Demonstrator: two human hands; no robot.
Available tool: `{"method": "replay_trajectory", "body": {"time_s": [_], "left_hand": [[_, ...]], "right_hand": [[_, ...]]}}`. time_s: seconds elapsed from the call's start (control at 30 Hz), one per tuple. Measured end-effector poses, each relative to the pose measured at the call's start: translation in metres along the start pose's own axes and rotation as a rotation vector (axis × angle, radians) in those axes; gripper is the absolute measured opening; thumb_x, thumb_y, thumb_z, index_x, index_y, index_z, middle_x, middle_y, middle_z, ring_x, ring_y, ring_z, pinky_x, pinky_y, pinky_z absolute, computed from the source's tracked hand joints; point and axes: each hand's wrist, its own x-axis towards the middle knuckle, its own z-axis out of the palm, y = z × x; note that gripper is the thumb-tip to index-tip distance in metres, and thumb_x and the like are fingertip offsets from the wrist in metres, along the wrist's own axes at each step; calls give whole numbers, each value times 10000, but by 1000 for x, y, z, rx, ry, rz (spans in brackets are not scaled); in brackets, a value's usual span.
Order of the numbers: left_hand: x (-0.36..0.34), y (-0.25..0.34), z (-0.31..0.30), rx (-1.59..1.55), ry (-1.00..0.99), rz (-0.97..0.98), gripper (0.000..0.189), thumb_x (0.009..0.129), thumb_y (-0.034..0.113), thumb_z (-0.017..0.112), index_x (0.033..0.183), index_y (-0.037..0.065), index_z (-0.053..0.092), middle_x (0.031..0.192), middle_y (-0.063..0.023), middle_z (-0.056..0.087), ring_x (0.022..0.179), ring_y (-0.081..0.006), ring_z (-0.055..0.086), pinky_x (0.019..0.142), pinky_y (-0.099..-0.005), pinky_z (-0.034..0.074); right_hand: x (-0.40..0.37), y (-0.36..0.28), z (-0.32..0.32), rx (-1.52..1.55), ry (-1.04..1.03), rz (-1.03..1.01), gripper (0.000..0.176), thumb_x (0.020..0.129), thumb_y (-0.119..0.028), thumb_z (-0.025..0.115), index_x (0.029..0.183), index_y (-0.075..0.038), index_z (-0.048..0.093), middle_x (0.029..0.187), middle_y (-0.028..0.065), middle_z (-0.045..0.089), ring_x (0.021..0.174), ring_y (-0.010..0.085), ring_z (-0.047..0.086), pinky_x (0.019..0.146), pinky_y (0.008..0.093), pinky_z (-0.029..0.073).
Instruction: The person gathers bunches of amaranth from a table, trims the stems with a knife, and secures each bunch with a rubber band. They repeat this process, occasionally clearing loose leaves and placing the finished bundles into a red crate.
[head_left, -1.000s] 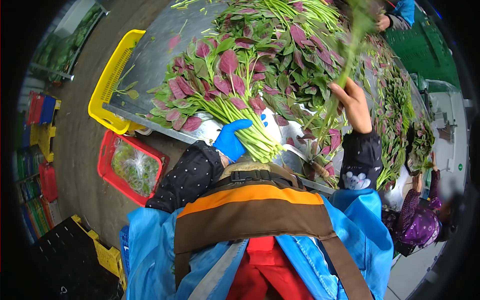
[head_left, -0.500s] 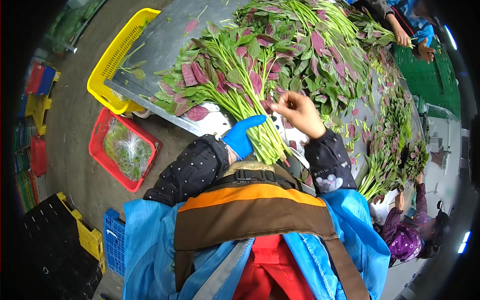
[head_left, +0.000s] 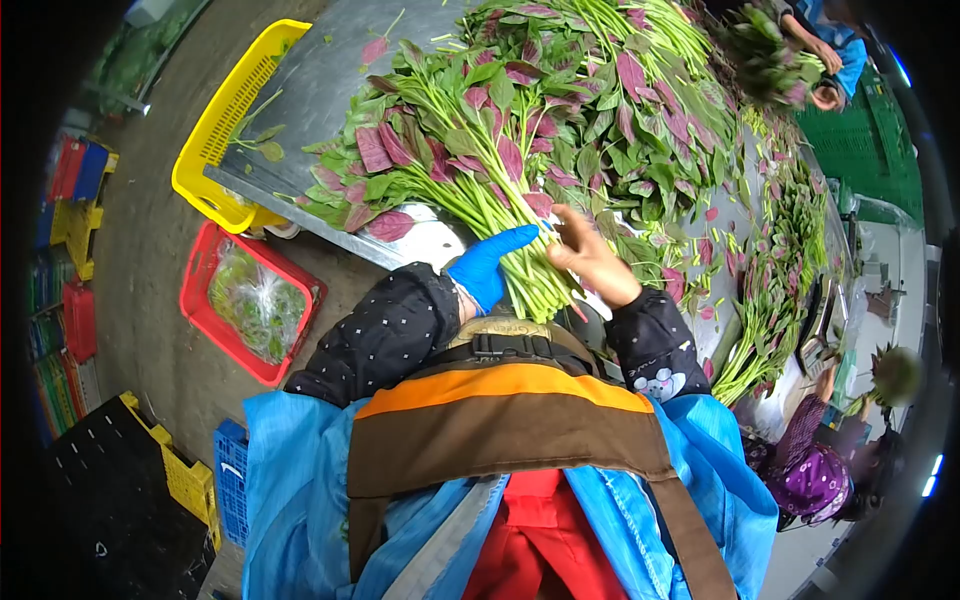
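Note:
A bunch of amaranth [head_left: 470,185] with green and purple-red leaves slants in front of my body, its pale cut stems toward me. My left hand [head_left: 488,270], in a blue glove, is closed around the stems, thumb lying across the top. Bare, my right hand [head_left: 596,262] rests against the bunch's right side, its fingers curled at the stems close to a purple leaf [head_left: 539,204]. Its fingertips are partly hidden. Beyond the bunch lies a big heap of amaranth [head_left: 640,120] on the metal table [head_left: 345,75].
At the table's left end is a yellow basket [head_left: 205,150]. Below it, a red crate [head_left: 225,345] holds bagged greens [head_left: 262,300]. More amaranth [head_left: 790,270] lies to the right. One co-worker's hands [head_left: 825,75] hold greens at top right; another person in a purple sleeve [head_left: 805,435] works lower right.
My right hand has come down from above the stems to the bunch's side. The left hand keeps its hold. The top-right co-worker's greens have moved, and the purple-sleeved person has lifted a bunch.

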Motion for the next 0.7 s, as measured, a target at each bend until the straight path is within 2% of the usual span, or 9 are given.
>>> {"method": "replay_trajectory", "body": {"time_s": [0.03, 0.1, 0.17, 0.3, 0.33, 0.43, 0.5, 0.57, 0.7], "left_hand": [[0, -2, 0, 73, 55, 47, 296, 889, 170, 562, 1154, 39, 554, 1061, -86, 623, 951, -198, 604, 852, -334, 483], [-3, -1, -2, 104, 68, 43, 287, 886, 162, 579, 1150, 50, 565, 1039, -62, 632, 921, -163, 610, 820, -301, 491], [-1, -4, -16, 132, 21, 48, 287, 884, 161, 584, 1147, 47, 568, 1027, -57, 637, 908, -153, 614, 808, -290, 494], [-8, -1, -4, 225, 89, 96, 296, 885, 173, 590, 1152, 48, 565, 1030, -65, 638, 911, -154, 619, 801, -287, 500], [-9, -2, 4, 165, 177, 49, 302, 895, 195, 581, 1154, 41, 562, 1029, -71, 636, 917, -159, 616, 815, -293, 495], [-18, 10, 3, 312, 91, -12, 339, 898, 224, 580, 1172, 27, 547, 1029, -74, 634, 909, -156, 612, 831, -296, 486], [-43, 53, 8, 798, -16, -376, 338, 855, 261, 638, 1083, 13, 612, 972, -88, 650, 885, -145, 604, 819, -295, 479], [-68, 85, 26, 1436, -331, -175, 275, 809, 221, 682, 1023, 51, 655, 957, -115, 660, 889, -185, 623, 833, -290, 472], [-71, 85, 113, 2375, -510, 941, 591, 681, 150, 714, 1241, 127, 524, 1048, -145, 637, 965, -272, 616, 861, -330, 472]], "right_hand": [[-2, -7, 15, -5, -68, 30, 870, 706, -381, 777, 1279, 89, 322, 1184, 213, 505, 1103, 256, 505, 962, 323, 382], [1, 13, 41, -114, -6, 7, 851, 632, -260, 841, 1230, 114, 365, 1160, 177, 544, 1074, 228, 524, 944, 295, 397], [-3, 6, 51, 79, -17, 61, 754, 621, -161, 825, 1198, 94, 412, 1094, 143, 580, 1015, 196, 552, 909, 288, 421], [0, 21, 57, 141, 18, 89, 637, 608, -60, 771, 1158, 58, 473, 1017, 112, 608, 919, 166, 575, 849, 283, 450], [3, 30, 55, 123, 23, 101, 616, 603, -45, 760, 1148, 50, 488, 1000, 105, 613, 899, 164, 577, 834, 282, 455], [2, 16, 45, 146, -14, 169, 511, 613, -14, 735, 1084, 42, 546, 932, 76, 628, 831, 147, 574, 774, 266, 459], [3, 6, 32, 160, -70, 186, 468, 623, -4, 721, 1060, 44, 562, 915, 67, 630, 815, 139, 569, 758, 257, 456], [1, 0, 12, 48, -115, 202, 390, 628, 6, 696, 1000, 40, 585, 863, 56, 630, 757, 120, 564, 705, 251, 461], [-20, -18, -18, 146, -316, 299, 522, 613, 22, 709, 1108, 15, 545, 953, 59, 622, 860, 123, 581, 747, 259, 472]]}}
